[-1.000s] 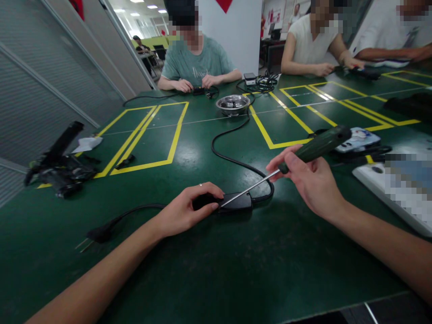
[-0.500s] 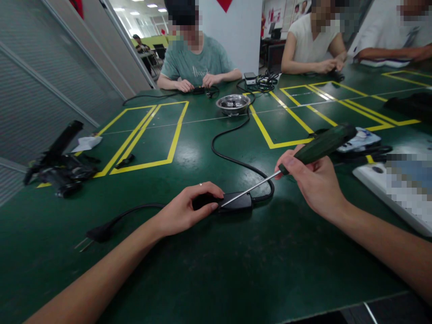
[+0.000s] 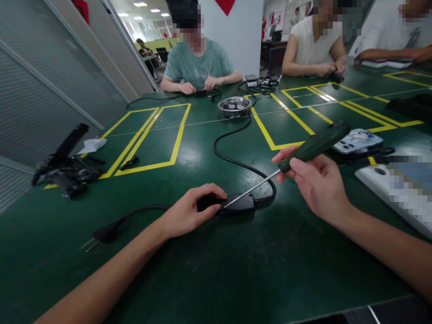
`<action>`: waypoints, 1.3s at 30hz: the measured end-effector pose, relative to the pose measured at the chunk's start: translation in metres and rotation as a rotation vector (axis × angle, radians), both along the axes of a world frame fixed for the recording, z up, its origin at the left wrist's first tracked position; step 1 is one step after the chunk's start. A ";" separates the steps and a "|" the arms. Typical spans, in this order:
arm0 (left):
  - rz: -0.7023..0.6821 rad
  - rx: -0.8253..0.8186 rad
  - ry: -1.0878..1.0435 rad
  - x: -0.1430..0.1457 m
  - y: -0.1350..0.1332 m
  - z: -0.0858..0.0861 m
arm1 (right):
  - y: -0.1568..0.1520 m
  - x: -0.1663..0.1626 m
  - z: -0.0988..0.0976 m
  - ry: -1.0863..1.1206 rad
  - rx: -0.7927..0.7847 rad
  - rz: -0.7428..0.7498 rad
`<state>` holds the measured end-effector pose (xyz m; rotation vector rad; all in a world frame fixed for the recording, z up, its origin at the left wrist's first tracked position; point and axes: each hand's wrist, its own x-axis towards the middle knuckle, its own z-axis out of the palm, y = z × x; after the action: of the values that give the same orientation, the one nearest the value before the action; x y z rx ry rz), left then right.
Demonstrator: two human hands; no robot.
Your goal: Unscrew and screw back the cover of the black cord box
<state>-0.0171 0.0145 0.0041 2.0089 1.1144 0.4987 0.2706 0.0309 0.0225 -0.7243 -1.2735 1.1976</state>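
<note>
L hand (image 3: pixel 189 215) lies palm-down over the near end of a small black rectangular plastic power adapter brick (image 3: pixel 238 203), fingers curled and pressed tog. on top w/ thumb along its side, pinning it flat to the dark green table w/ yellow tape lines (image 3: pixel 216 270). Brick sits centre of table, just in front of the person. R hand (image 3: pixel 317 182) grips a long screwdriver w/ dark green textured handle and thin steel shaft (image 3: pixel 312 146); thumb and fingers pinch the handle near the shaft end, shaft slants down-left, tip touching brick's top by the L fingertips

Handling, judged: brick looks rigid, light, smooth-sided, so prob. slides on the slick mat unless held down; best hold is flat pressure on top plus sides, clear of the tip. Black rubber cord (image 3: pixel 232 157) leaves its far end, loops toward a round shiny metal bowl (image 3: pixel 234 105); soft, floppy, could tug the brick. Second cord runs left to a black two-prong plug (image 3: pixel 103 235). Screwdriver stiff, handle grippy

Other: black parts pile (image 3: pixel 65 168) at left edge, phone in patterned case (image 3: pixel 356 140) at right, co-workers seated at far side, their hands on own items
</note>
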 end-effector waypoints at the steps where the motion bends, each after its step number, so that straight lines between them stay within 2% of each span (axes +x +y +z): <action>1: 0.007 -0.005 0.007 0.000 0.000 0.000 | 0.001 0.000 0.000 -0.027 0.004 -0.037; 4: 0.027 -0.019 0.022 0.001 -0.001 0.001 | 0.003 -0.002 -0.001 -0.133 0.026 -0.130; 6: 0.038 -0.023 0.030 0.001 -0.002 0.002 | 0.004 -0.002 -0.002 -0.139 0.034 -0.134; 10: 0.050 -0.024 0.042 0.003 -0.002 0.004 | 0.001 -0.002 -0.003 0.050 0.011 0.004; 14: 0.051 -0.018 0.050 0.005 -0.001 0.005 | -0.002 -0.003 -0.001 0.119 -0.033 0.103; 18: 0.051 -0.007 0.062 0.006 0.001 0.004 | 0.005 -0.001 0.008 0.162 -0.129 -0.007; 22: 0.039 0.036 0.041 0.007 -0.003 0.000 | 0.022 0.010 0.015 0.094 -0.176 -0.159; 26: 0.114 0.137 0.001 0.017 -0.012 -0.004 | 0.037 0.019 0.007 -0.079 -0.210 -0.244; 31: -0.052 0.363 0.267 0.034 -0.017 -0.009 | 0.046 0.022 -0.013 -0.407 -0.298 -0.225; 35: -0.068 0.440 0.352 0.028 -0.014 -0.007 | 0.050 0.027 -0.018 -0.830 -0.184 -0.264; 39: -0.009 0.494 0.419 0.003 -0.004 0.006 | 0.052 0.030 -0.019 -1.201 -0.076 -0.269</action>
<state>-0.0137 0.0104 0.0097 2.6350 1.3218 0.3808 0.3011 0.0832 0.0039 -1.7454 -1.9802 0.5242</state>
